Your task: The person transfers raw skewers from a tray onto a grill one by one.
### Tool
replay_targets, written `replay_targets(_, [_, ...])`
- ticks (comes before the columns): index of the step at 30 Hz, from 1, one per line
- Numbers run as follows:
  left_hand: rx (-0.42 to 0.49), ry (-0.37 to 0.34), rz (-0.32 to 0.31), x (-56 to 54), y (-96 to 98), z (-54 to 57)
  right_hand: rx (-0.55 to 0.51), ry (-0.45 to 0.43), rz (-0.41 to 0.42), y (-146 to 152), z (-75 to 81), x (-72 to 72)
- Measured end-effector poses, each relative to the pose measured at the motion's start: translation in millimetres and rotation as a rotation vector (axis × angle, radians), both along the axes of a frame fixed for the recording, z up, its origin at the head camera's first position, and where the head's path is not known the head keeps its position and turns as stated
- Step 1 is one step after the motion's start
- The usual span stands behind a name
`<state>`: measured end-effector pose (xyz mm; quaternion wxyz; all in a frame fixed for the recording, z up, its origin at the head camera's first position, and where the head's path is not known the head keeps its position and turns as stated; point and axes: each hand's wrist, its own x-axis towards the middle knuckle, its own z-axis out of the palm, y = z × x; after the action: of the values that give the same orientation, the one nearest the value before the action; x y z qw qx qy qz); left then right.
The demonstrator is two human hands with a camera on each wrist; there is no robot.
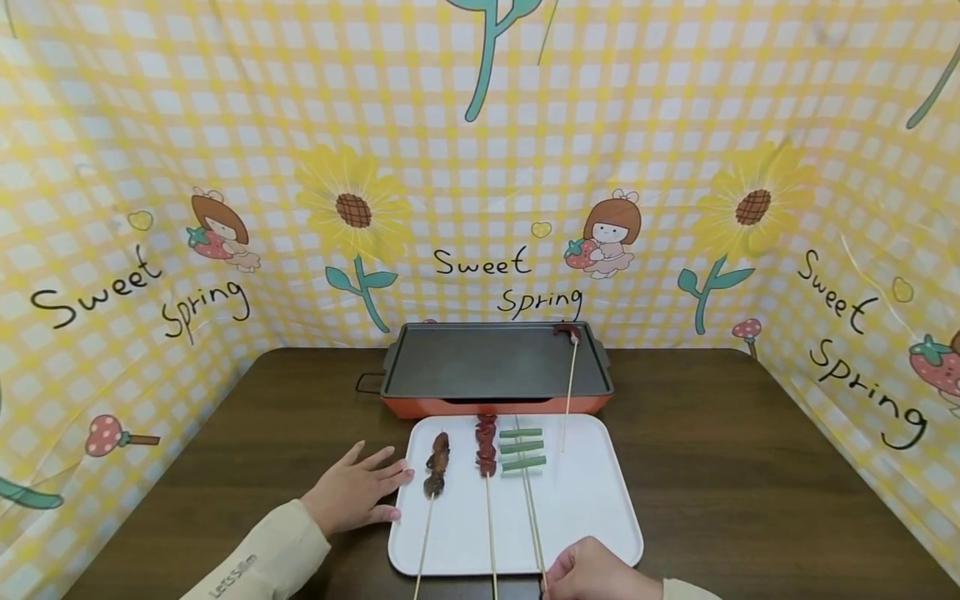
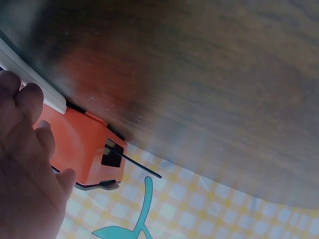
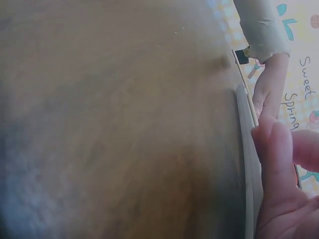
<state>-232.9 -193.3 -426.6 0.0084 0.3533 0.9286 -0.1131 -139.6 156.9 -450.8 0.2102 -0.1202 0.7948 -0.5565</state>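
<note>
My right hand [image 1: 592,571] is at the near edge of a white tray [image 1: 592,500], its thumb and fingertips pinching the lower end of a skewer of green vegetable sticks [image 1: 522,448]. The green pieces overlap the far part of the tray. With fingers spread and straight, my left hand [image 1: 356,492] rests at the tray's left edge. Between the hands lie a skewer of brown chunks [image 1: 438,467] and a skewer of dark red pieces [image 1: 486,446], their sticks pointing toward me. In the right wrist view the right thumb and fingers [image 3: 279,154] meet around a thin stick.
Behind the tray stands an orange griddle [image 1: 495,406] with a flat dark plate. A skewer with a dark red piece [image 1: 566,331] lies on its right side, its stick reaching over the tray. The brown wooden table [image 1: 712,467] is backed by a yellow checked cloth [image 1: 480,167].
</note>
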Motion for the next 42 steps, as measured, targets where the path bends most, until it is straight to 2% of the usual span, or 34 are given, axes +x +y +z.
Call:
replay_targets(5, [0.004,-0.006,0.000,0.1,-0.1,0.9,-0.006,0.022,0.021,0.6,2.2,-1.2])
replay_targets(13, [-0.001,0.006,-0.009,-0.4,-0.9,3.0,-0.061,-0.038,0.029,-4.6,18.8,-2.4])
replay_targets(21, [0.003,-0.017,0.000,-0.4,-0.9,1.9,-0.106,-0.110,-0.035,-12.5,33.7,-7.0])
replay_targets(24, [0.003,-0.019,0.004,-0.2,-0.3,2.1,-0.105,-0.128,-0.052,-13.7,39.8,-11.8])
replay_targets(30, [0.006,-0.039,0.005,1.0,2.3,4.1,-0.084,-0.070,-0.080,-13.4,49.0,-23.8])
replay_targets(42, [-0.014,-0.025,0.015,1.1,0.5,0.3,-0.011,-0.013,-0.143,-13.4,63.9,-60.5])
